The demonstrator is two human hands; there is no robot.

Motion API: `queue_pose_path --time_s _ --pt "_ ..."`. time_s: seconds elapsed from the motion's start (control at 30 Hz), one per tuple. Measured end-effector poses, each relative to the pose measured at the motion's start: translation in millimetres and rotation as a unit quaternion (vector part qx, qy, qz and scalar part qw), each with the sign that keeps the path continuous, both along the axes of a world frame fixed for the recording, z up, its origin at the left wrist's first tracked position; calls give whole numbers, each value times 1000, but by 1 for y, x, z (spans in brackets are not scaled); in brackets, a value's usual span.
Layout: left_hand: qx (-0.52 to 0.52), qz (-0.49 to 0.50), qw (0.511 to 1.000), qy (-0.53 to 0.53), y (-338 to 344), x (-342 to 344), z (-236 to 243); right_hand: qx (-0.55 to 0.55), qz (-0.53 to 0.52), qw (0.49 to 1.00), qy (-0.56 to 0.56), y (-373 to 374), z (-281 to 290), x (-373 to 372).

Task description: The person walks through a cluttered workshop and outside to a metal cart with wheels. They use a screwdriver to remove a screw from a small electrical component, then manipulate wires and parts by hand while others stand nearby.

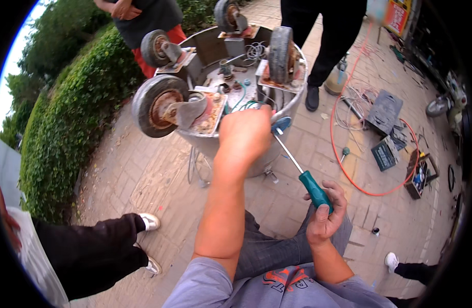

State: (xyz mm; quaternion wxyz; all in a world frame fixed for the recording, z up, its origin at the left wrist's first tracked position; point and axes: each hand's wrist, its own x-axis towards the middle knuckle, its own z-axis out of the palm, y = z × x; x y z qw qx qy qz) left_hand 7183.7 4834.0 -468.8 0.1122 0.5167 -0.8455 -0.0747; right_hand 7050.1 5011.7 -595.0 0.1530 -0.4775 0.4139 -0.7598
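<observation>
Left grip hides its own fingertips.

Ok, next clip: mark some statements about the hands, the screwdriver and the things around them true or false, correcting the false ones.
1. The right hand holds the green-handled screwdriver. True.
2. The left hand lies on the hedge. False: it is at the near rim of the round metal drum.
3. Four wheels show on the drum. True.
4. The hose on the paving is blue. False: it is orange.
</observation>
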Motion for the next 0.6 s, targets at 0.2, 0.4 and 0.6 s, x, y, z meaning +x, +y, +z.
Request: queue_pose_path --time_s 0.2,0.4,0.6 --pt "11 7 1000 -22 3 -8 7 22 -120 960 252 3 10 -21" --pt "1 6 1000 -12 3 -5 4 19 -41 995 85 6 10 -10" --pt "-1 7 1000 -4 5 -8 6 30 3 999 -44 8 3 -3"
